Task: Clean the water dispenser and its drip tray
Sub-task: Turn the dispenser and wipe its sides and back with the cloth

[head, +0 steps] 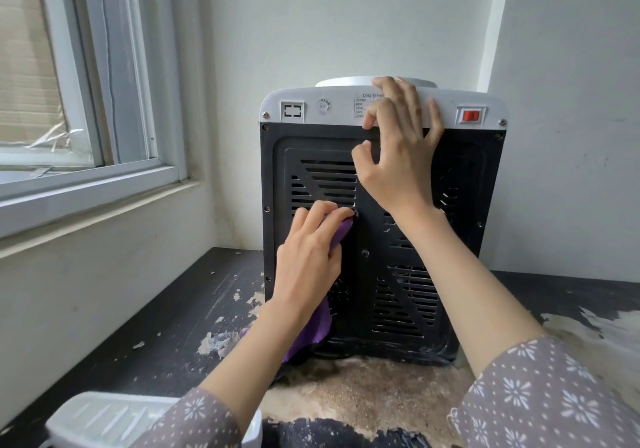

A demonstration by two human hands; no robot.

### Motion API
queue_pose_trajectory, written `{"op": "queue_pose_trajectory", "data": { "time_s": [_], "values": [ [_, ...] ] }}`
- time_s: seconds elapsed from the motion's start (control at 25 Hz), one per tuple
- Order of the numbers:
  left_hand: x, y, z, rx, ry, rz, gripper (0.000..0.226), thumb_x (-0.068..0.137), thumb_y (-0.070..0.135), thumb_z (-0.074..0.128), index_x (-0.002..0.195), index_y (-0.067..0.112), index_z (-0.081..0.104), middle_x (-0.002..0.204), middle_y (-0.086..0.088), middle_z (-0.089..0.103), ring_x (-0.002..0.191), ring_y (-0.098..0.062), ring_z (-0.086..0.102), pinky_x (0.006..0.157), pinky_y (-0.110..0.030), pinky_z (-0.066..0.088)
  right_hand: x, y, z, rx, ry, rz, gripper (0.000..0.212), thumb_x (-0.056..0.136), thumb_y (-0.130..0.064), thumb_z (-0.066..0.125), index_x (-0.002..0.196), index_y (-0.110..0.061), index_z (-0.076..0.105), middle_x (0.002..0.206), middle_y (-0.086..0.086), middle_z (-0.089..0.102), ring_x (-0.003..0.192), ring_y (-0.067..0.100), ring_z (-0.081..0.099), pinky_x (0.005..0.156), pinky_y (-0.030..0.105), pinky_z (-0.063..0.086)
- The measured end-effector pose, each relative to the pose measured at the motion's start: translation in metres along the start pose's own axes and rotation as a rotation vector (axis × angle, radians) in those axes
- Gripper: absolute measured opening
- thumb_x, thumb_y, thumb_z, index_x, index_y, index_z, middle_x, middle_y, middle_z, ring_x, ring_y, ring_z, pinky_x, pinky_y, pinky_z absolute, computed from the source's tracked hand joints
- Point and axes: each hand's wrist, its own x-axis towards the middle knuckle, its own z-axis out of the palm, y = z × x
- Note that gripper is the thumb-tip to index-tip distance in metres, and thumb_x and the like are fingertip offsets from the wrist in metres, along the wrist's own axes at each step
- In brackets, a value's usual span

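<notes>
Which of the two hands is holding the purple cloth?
The left hand grips the purple cloth against the dispenser's black back panel; the right hand steadies the top, holding nothing.

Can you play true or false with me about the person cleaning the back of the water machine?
1. The left hand holds a purple cloth against the dispenser's black back panel. True.
2. The right hand is holding a sponge. False: it holds nothing and rests near the dispenser's top edge.
3. The switch on the white top strip is red. True.
4. The white drip tray is fitted on the dispenser. False: it lies apart on the worn tabletop, near the person.
</notes>
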Motion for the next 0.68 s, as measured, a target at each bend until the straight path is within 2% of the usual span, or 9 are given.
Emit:
{"op": "queue_pose_trajectory", "data": {
  "time_s": [0.16, 0.28, 0.52, 0.68],
  "values": [
    [-0.012, -0.008, -0.001, 0.056, -0.043, 0.046, 0.044, 0.079, 0.013, 0.037, 0.118, 0.028, 0.049, 0.112, 0.012, 0.044, 0.093, -0.016, 0.045, 0.038, -0.029, 0.046, 0.000, 0.000, -0.001, 0.004, 0.001, -0.005, 0.018, 0.071, -0.014, 0.047, 0.087, -0.008, 0.052, 0.140, 0.005, 0.049, 0.138, 0.026, 0.033, 0.112, 0.038, 0.006],
    [-0.028, -0.015, 0.000, 0.120, -0.051, 0.113, 0.043, 0.080, 0.012, 0.038, 0.118, 0.028, 0.049, 0.110, 0.011, 0.045, 0.089, -0.015, 0.044, 0.034, -0.025, 0.042, -0.001, 0.000, -0.001, 0.000, 0.001, -0.005, 0.017, 0.071, -0.013, 0.048, 0.087, -0.008, 0.052, 0.140, 0.005, 0.049, 0.138, 0.026, 0.032, 0.112, 0.038, 0.006],
    [-0.012, -0.009, 0.002, 0.024, 0.067, -0.019, 0.051, 0.072, 0.003, 0.048, 0.119, 0.021, 0.055, 0.112, 0.010, 0.045, 0.094, -0.015, 0.046, 0.042, -0.030, 0.048, -0.001, 0.001, 0.000, -0.004, 0.009, -0.010, 0.016, 0.072, -0.013, 0.048, 0.087, -0.008, 0.052, 0.140, 0.005, 0.049, 0.138, 0.026, 0.032, 0.112, 0.038, 0.007],
    [-0.008, -0.004, 0.005, 0.035, 0.034, 0.035, 0.046, 0.077, 0.010, 0.040, 0.118, 0.022, 0.058, 0.111, 0.010, 0.045, 0.094, -0.016, 0.046, 0.039, -0.032, 0.048, -0.001, 0.001, 0.000, -0.003, 0.013, -0.003, 0.016, 0.072, -0.013, 0.048, 0.087, -0.008, 0.052, 0.140, 0.006, 0.049, 0.138, 0.026, 0.033, 0.112, 0.040, 0.007]
  ]
}}
